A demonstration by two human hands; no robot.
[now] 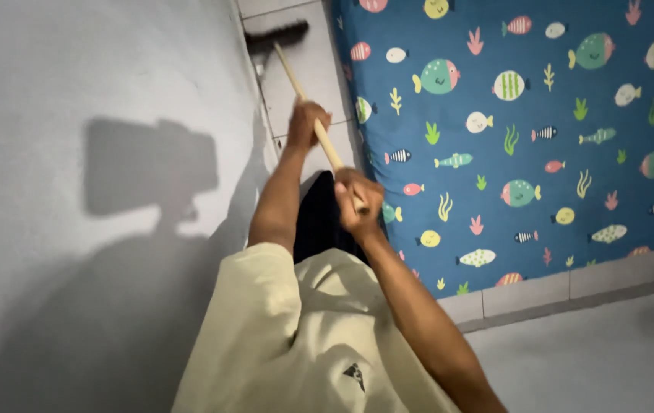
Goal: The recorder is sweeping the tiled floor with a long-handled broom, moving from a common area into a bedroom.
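Note:
I hold a broom with both hands. Its pale wooden handle runs from my hands up to a dark bristle head resting on the white floor tiles at the top of the view. My left hand grips the handle farther along, nearer the head. My right hand is closed around the handle's near end. The broom lies in the narrow strip of floor between a grey wall and a mattress.
A grey wall fills the left side, with my shadow on it. A mattress with a blue fish-patterned sheet lies on the floor at right. Another wall shows at bottom right. My cream shirt fills the bottom centre.

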